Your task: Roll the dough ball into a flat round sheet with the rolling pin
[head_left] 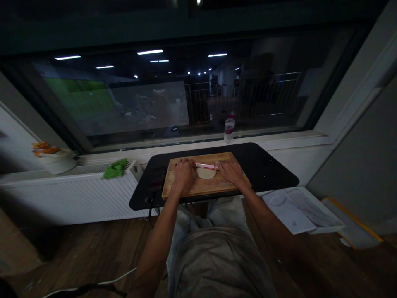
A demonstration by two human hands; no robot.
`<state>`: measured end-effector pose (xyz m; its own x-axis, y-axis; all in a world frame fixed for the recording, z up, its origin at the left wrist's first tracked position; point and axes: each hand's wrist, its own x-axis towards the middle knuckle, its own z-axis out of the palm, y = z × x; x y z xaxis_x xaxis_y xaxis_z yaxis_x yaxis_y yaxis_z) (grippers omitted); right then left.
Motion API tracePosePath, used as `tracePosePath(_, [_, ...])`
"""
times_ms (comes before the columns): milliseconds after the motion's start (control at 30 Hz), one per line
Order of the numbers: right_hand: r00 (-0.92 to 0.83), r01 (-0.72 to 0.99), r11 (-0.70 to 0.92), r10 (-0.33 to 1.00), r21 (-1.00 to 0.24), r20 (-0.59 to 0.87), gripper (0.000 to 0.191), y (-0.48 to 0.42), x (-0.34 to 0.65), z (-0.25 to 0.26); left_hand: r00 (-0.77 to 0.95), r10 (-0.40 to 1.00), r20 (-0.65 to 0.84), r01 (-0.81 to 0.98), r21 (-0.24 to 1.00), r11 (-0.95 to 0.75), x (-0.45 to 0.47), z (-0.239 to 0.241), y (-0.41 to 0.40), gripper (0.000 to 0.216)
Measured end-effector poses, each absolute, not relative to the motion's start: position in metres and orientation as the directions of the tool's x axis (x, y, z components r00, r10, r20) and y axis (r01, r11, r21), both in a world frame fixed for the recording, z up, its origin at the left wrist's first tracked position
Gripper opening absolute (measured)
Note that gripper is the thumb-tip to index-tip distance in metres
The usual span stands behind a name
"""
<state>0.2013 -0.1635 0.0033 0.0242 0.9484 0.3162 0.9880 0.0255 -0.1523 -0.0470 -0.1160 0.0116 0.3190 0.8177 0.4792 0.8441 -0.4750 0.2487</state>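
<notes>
A round flat piece of pale dough (206,174) lies on a wooden cutting board (173,190). Across its far part rests a slim cylinder in red and white printed wrapping (205,165), used like a rolling pin; its exact kind is unclear. My left hand (184,174) is closed over the cylinder's left end, and my right hand (230,171) over its right end. Both ends are hidden under my fingers. The hands stay low over the board, one on either side of the dough.
The board sits on a black table (266,169) below a window. A dark power strip (157,180) is left of it. On the sill stands a water bottle (229,129). A green cloth (115,169) lies on the radiator (77,198), near a white tub (58,161). An open white box (322,211) is at right.
</notes>
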Motion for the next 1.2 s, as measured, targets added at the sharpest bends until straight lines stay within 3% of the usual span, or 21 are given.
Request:
tracePosePath(467, [0.064,0.991,-0.034,0.97,-0.128,0.235,0.057,-0.177,0.191,0.015,0.345,0.866,0.361,0.887,0.177,-0.427,-0.052,0.033,-0.128,0.036])
tracePosePath(733, [0.049,0.994,-0.02,0.962,-0.11,0.268,0.053,-0.186,0.186,0.019,0.374,0.87,0.322,0.885,0.156,-0.438,-0.055,0.037,-0.116,0.039])
tracePosePath(1200, [-0.069,0.985,0.116,0.941,-0.125,0.33,0.044,-0.182,0.196,0.008,0.382,0.872,0.307,0.895,0.111,-0.432,-0.057,0.042,-0.123,0.035])
